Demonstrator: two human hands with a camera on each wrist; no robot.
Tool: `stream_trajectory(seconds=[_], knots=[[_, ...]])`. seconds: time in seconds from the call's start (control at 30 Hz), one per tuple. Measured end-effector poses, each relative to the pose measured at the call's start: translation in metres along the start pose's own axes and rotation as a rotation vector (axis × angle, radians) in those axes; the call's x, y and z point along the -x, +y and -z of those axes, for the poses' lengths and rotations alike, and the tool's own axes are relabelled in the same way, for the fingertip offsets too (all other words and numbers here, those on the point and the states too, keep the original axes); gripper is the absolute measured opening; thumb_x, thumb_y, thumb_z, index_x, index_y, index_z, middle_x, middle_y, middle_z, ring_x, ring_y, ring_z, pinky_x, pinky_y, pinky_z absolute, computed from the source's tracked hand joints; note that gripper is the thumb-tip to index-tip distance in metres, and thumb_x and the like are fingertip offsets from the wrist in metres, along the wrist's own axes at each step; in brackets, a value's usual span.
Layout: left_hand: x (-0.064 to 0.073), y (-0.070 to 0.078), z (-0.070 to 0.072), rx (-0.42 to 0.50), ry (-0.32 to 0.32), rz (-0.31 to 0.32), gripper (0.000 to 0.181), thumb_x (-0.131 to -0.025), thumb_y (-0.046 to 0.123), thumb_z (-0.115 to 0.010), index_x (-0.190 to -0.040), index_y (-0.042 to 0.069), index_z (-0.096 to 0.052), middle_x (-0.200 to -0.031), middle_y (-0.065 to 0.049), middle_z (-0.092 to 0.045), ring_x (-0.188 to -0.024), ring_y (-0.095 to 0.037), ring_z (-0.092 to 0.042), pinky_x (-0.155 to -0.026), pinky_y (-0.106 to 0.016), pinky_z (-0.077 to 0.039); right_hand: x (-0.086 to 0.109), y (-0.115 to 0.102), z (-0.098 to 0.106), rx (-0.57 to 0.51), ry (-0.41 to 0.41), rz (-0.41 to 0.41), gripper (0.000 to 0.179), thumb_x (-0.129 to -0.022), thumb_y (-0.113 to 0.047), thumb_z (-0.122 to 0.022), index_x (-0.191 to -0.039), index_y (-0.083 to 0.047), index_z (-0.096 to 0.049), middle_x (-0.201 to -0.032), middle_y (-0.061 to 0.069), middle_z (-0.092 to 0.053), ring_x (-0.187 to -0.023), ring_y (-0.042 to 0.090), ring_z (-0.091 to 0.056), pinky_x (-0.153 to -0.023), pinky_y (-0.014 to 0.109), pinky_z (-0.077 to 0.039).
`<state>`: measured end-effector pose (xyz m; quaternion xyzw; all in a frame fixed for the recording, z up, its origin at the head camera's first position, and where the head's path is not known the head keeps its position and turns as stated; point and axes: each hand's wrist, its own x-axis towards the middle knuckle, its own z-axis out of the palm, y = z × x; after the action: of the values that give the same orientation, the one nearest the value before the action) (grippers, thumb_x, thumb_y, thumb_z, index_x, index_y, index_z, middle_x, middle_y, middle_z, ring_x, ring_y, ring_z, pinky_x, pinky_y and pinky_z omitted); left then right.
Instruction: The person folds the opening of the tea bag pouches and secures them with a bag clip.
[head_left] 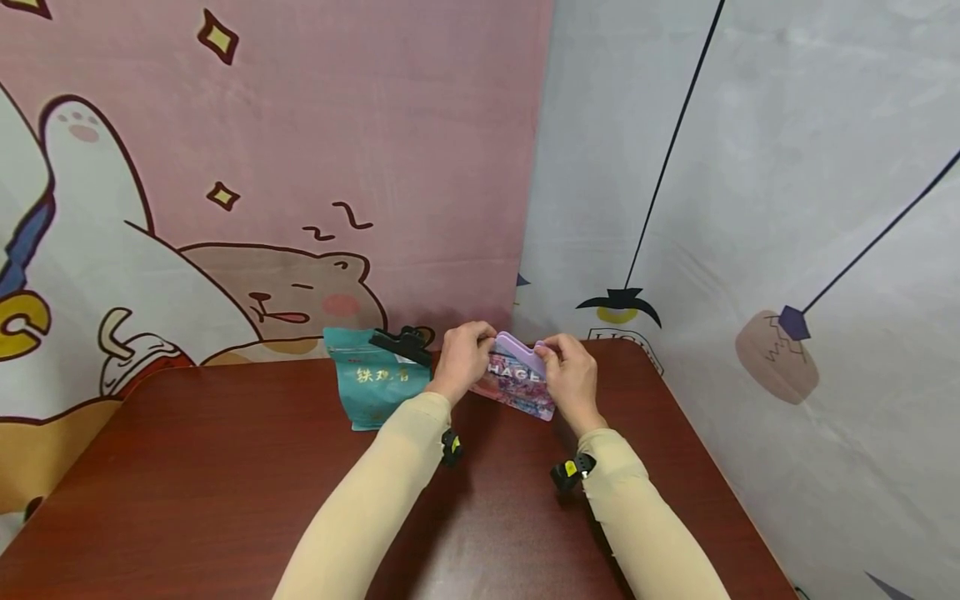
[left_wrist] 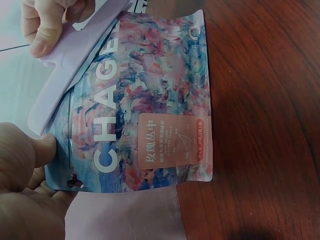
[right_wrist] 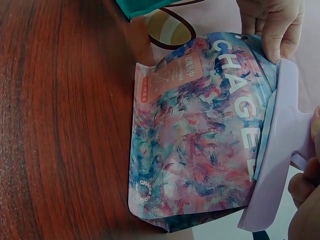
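Observation:
A tea pouch (head_left: 513,385) printed with "CHAGE" in white over a pink and blue painted pattern is held above the table, tilted. My left hand (head_left: 462,360) pinches its upper left corner between thumb and fingers. Along the pouch's top edge lies a lilac sealing clip (right_wrist: 276,150), at a slant to the edge in the left wrist view. The fingers of my right hand (head_left: 573,379) squeeze the clip's handle part (left_wrist: 62,57). Whether the clip's jaws bite the pouch fully cannot be made out.
A teal pouch (head_left: 367,379) with a black clip (head_left: 405,342) on its top stands to the left of my left hand. Under everything is a dark red-brown wooden table (head_left: 225,483). A printed cloth (head_left: 420,167) hangs behind the table, and a grey one on the right.

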<state>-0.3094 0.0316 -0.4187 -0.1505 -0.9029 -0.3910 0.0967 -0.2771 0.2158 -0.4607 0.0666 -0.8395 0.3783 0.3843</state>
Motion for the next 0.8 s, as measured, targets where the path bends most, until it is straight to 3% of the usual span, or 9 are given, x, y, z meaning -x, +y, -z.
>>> stream_trajectory(seconds=[0.53, 0.8], knots=[[0.0008, -0.002, 0.002, 0.036, -0.008, 0.015, 0.019, -0.102, 0.01, -0.065, -0.116, 0.01, -0.077, -0.114, -0.008, -0.076, -0.099, -0.024, -0.069, -0.089, -0.041, -0.058, -0.0019, -0.0025, -0.0012, -0.003, 0.024, 0.032, 0.011, -0.089, -0.007, -0.079, -0.091, 0.0, -0.071, -0.086, 0.014, -0.071, -0.072, 0.03, -0.067, -0.065, 0.047, -0.053], [0.0015, -0.0049, 0.0044, 0.022, -0.013, 0.007, 0.02, -0.102, 0.01, -0.064, -0.119, 0.01, -0.076, -0.122, -0.009, -0.073, -0.107, -0.025, -0.067, -0.093, -0.042, -0.057, -0.0046, -0.0023, 0.005, -0.008, -0.055, -0.004, 0.012, -0.09, -0.01, -0.08, -0.093, -0.001, -0.071, -0.088, 0.014, -0.071, -0.072, 0.027, -0.064, -0.064, 0.043, -0.053]])
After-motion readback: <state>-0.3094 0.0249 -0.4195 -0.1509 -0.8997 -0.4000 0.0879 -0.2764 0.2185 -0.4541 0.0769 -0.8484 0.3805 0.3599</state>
